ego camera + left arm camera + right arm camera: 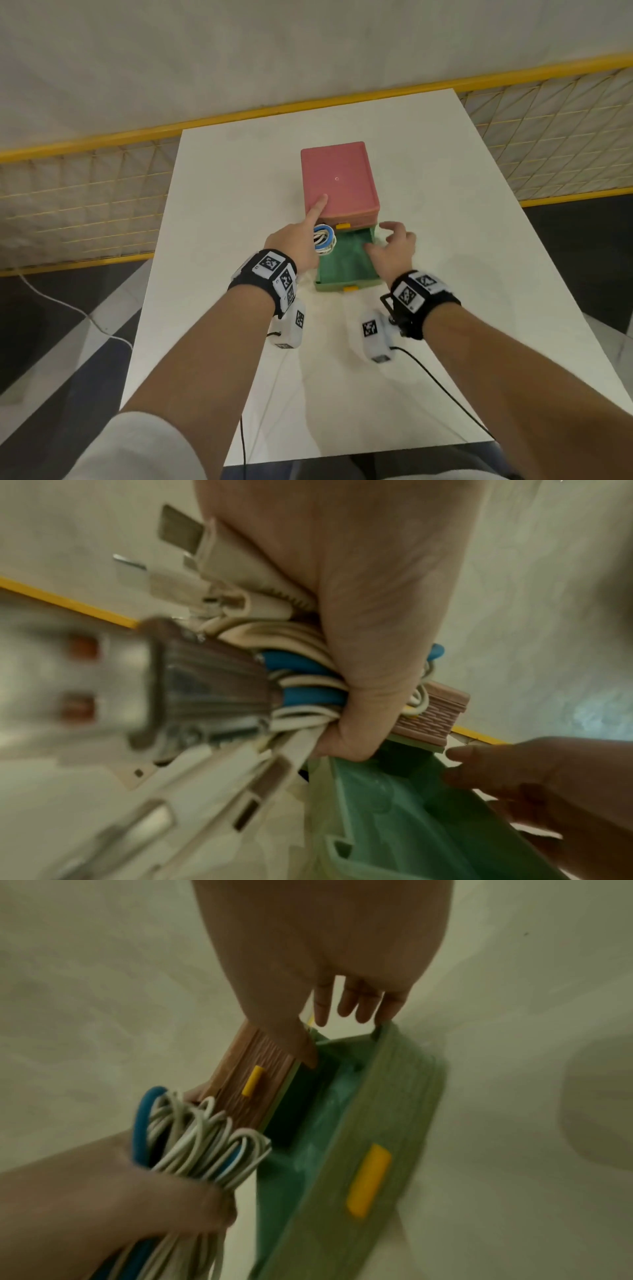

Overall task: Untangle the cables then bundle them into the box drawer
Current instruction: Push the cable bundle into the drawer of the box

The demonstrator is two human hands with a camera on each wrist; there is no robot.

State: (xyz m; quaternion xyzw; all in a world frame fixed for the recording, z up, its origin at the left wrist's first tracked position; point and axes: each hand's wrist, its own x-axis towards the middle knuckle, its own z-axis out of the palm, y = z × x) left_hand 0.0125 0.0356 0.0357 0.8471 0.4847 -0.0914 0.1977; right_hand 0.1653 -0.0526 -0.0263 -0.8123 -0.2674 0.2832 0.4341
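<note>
A pink drawer box (339, 180) stands mid-table, its green bottom drawer (346, 263) pulled out toward me, nothing visible inside it. My left hand (301, 245) grips a coiled bundle of white and blue cables (323, 240) beside the drawer's left rim, and its index finger rests on the box top. The left wrist view shows the cables (301, 666) and their plugs (205, 569) packed in my palm. My right hand (390, 248) hovers over the drawer's right side, fingers loosely spread and holding nothing. In the right wrist view, the bundle (202, 1139) sits left of the drawer (342, 1137).
The white table (445, 308) ends near my body and at the far side. A yellow wire fence (85, 192) runs behind it. Yellow handles (342, 225) mark the drawers. Black sensor leads (442, 387) trail from my wrists across the table.
</note>
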